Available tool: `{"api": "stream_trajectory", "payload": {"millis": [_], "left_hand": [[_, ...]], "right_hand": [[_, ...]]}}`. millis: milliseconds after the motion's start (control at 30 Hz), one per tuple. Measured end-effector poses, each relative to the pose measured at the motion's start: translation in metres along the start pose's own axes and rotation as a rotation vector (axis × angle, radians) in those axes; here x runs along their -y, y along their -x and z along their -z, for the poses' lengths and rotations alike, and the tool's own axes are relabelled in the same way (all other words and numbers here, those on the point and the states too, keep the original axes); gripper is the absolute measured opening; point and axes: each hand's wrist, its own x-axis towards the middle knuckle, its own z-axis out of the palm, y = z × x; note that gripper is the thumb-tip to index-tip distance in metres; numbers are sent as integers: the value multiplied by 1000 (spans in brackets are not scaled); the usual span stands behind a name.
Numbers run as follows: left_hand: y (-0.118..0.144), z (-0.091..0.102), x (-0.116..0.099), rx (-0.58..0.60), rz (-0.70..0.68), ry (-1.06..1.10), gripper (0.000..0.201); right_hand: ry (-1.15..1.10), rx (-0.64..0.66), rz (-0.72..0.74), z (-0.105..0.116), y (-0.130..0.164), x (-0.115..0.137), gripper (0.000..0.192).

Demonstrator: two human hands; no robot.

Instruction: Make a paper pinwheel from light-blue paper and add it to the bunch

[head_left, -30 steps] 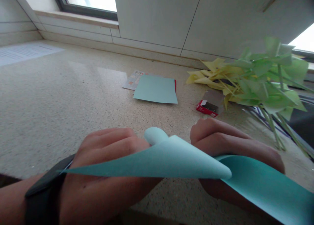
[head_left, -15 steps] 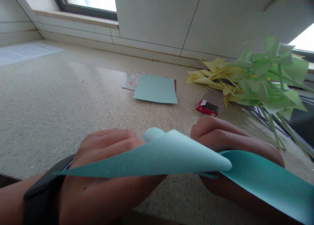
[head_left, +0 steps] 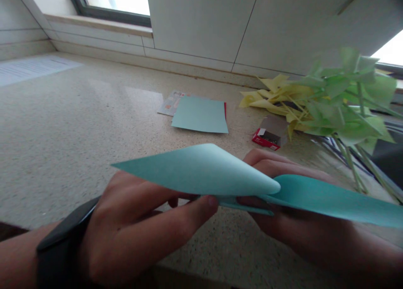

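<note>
A teal paper pinwheel (head_left: 201, 171), with curled blades, is held edge-on above the counter between both hands. My left hand (head_left: 141, 222) is closed on its lower left part, the thumb lying along the near edge and a dark band around the wrist. From the right, my right hand (head_left: 302, 226) grips the paper near the middle; a broad blade covers much of that hand. Most of the right fingers and the centre of the pinwheel are hidden.
Behind the hands lies a square pale teal sheet (head_left: 200, 114) on other papers. A small open red box (head_left: 267, 138) holds tiny metal pieces. Yellow pinwheels (head_left: 277, 93) and green pinwheels (head_left: 349, 95) lie at right. A printed page (head_left: 34, 66) is at far left.
The pinwheel's left blade has risen and its tip has shifted right, off the left wrist. My left thumb now shows on the near edge. The right-hand blade has tilted flatter.
</note>
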Motion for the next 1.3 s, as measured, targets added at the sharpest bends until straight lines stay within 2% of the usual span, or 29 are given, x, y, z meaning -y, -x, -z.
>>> {"api": "stream_trajectory", "payload": {"millis": [100,233,333,467,667,900,1067,1300], "left_hand": [[-17,7,-3,-33,62,21,17],[-10,2,-6,-98,78,-47,20],[-7,0,-5,-128,47,-81,21],[-7,1,-3,-112,-2,-120,22],[-4,2,-5,-116,25,-134,24],[-2,0,-3,-104,40,-127,19],[0,0,-3,-125,19,-134,19],[0,-2,0,-121,-7,-154,21]], "right_hand": [[-52,-43,-51,-5,1,-2,16],[-203,-56,-222,-12,4,-2,18],[-259,-55,-270,-14,4,-1,19],[-326,-28,-295,-13,4,-2,17],[-395,43,-477,-12,9,-5,13],[-343,62,-420,-11,4,2,16],[-337,41,-449,-12,5,2,19],[-387,10,-477,-13,6,0,8]]}}
